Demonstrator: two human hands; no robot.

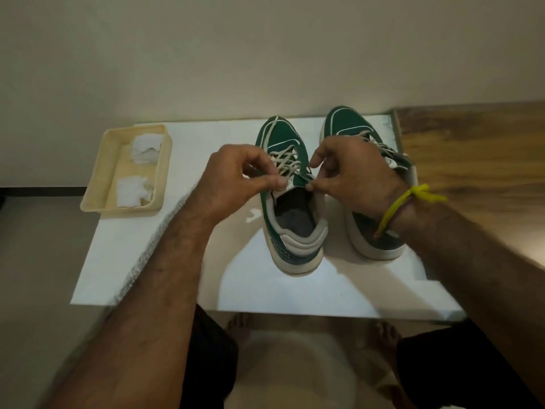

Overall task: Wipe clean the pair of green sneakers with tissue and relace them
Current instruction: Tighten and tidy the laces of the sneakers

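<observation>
Both hands' fingers (pixel 281 182) on lace (pixel 284 163).

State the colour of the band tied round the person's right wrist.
The band is yellow, seen in the head view.

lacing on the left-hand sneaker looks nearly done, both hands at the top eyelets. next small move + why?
Probably pull both lace ends snug and start the knot. The left hand and right hand each pinch the lace at the top of the near sneaker, whose crisscross rows already run up to the tongue. The other sneaker looks laced, and used tissue lies in the tray.
</observation>
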